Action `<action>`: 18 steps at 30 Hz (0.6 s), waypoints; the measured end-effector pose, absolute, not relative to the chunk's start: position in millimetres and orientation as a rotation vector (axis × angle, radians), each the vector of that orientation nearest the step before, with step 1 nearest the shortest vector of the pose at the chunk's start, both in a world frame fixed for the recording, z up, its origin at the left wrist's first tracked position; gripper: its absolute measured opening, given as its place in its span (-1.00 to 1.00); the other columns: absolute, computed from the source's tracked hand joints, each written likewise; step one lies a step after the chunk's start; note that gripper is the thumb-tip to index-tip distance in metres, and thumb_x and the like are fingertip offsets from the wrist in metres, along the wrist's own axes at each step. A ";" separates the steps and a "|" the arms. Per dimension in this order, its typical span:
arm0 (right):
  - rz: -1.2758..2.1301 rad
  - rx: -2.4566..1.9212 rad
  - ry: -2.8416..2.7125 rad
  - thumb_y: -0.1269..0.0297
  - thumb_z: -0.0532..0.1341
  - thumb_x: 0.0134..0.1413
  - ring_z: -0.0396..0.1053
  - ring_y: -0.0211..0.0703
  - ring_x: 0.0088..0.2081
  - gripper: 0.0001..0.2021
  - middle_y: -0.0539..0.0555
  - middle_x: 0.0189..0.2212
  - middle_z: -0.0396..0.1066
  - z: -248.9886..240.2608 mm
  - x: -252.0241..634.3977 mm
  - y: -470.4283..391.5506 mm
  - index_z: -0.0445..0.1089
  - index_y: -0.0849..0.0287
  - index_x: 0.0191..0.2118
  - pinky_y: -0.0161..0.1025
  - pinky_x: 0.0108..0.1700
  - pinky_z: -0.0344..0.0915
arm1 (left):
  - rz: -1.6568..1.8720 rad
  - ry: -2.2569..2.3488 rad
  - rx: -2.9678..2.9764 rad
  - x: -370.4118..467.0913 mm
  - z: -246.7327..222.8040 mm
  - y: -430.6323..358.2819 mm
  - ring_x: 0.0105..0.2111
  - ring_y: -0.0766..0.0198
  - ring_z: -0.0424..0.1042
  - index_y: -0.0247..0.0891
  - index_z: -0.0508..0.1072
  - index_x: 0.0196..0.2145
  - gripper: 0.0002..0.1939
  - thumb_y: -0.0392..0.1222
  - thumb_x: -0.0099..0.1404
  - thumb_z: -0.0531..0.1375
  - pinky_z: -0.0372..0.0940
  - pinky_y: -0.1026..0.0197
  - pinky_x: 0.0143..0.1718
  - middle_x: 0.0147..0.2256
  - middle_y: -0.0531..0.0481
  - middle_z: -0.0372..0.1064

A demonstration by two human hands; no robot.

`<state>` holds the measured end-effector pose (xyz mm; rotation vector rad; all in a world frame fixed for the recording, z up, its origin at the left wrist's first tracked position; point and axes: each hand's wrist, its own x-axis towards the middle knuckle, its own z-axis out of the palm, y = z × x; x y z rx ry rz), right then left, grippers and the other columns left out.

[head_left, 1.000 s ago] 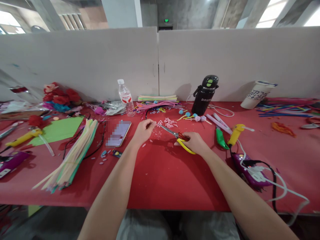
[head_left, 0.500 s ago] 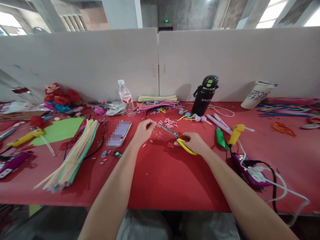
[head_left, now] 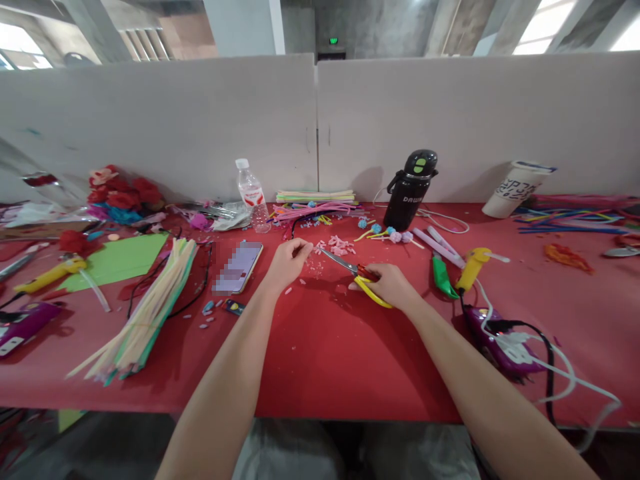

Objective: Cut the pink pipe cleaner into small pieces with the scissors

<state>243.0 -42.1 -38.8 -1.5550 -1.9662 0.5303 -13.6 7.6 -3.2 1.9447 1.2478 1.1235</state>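
Note:
My right hand [head_left: 389,285] is wrapped round the red and yellow handles of a pair of scissors [head_left: 344,262], whose blades point up and left. The blade tips are close to the fingertips of my left hand [head_left: 291,261]. Those fingers are pinched together on something too small to make out, perhaps a pink bit. Just behind the blades lies a pile of small pink pieces [head_left: 341,246], with tiny scraps scattered in front of it on the red table [head_left: 320,360].
Left of my arms are a phone [head_left: 241,268] and a pipe-cleaner bundle [head_left: 150,310]. Behind stand a water bottle [head_left: 253,199] and a black flask [head_left: 410,193]. At right are a yellow glue gun [head_left: 473,268] and a purple power strip [head_left: 505,347] with looping cables.

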 end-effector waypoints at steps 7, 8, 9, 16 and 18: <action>0.469 -1.557 -1.970 -0.20 0.24 -0.20 -0.05 -0.34 -0.55 -0.50 -0.11 -0.65 0.04 -36.9 242.7 -43.6 0.15 0.17 -0.59 -0.34 -0.53 -0.13 | 1.140 1.259 1.925 -14.0 -3.9 8.0 -0.50 0.35 0.28 -0.30 0.41 -0.40 -0.68 0.03 0.24 0.09 0.18 0.31 -0.43 -0.50 0.03 0.32; 0.475 -1.555 -1.976 -0.19 0.24 -0.20 -0.05 -0.34 -0.55 -0.51 -0.11 -0.65 0.04 -36.5 242.7 -43.9 0.15 0.17 -0.58 -0.34 -0.53 -0.13 | 1.139 1.259 1.930 -14.0 -3.8 8.1 -0.50 0.35 0.27 -0.30 0.41 -0.40 -0.68 0.03 0.24 0.09 0.18 0.31 -0.44 -0.50 0.03 0.32; 0.483 -1.553 -1.978 -0.19 0.25 -0.20 -0.04 -0.34 -0.55 -0.51 -0.11 -0.65 0.04 -36.2 242.8 -44.1 0.16 0.17 -0.58 -0.34 -0.54 -0.13 | 1.138 1.261 1.935 -14.0 -3.7 8.1 -0.50 0.36 0.27 -0.30 0.41 -0.40 -0.68 0.03 0.24 0.08 0.18 0.31 -0.44 -0.50 0.03 0.32; 0.541 -1.539 -1.984 -0.20 0.26 -0.22 -0.02 -0.34 -0.54 -0.51 -0.09 -0.64 0.11 -35.9 243.6 -44.6 0.20 0.19 -0.58 -0.34 -0.54 -0.12 | 1.129 1.266 1.953 -13.7 -2.6 8.1 -0.50 0.35 0.28 -0.30 0.41 -0.40 -0.68 0.03 0.24 0.09 0.18 0.31 -0.43 -0.50 0.03 0.32; 0.545 -1.535 -1.985 -0.20 0.26 -0.22 -0.01 -0.34 -0.54 -0.51 -0.09 -0.64 0.12 -36.6 243.9 -44.3 0.20 0.19 -0.58 -0.35 -0.53 -0.12 | 1.127 1.263 1.954 -13.5 -2.6 8.0 -0.49 0.35 0.28 -0.30 0.41 -0.40 -0.68 0.03 0.24 0.09 0.17 0.31 -0.43 -0.50 0.03 0.32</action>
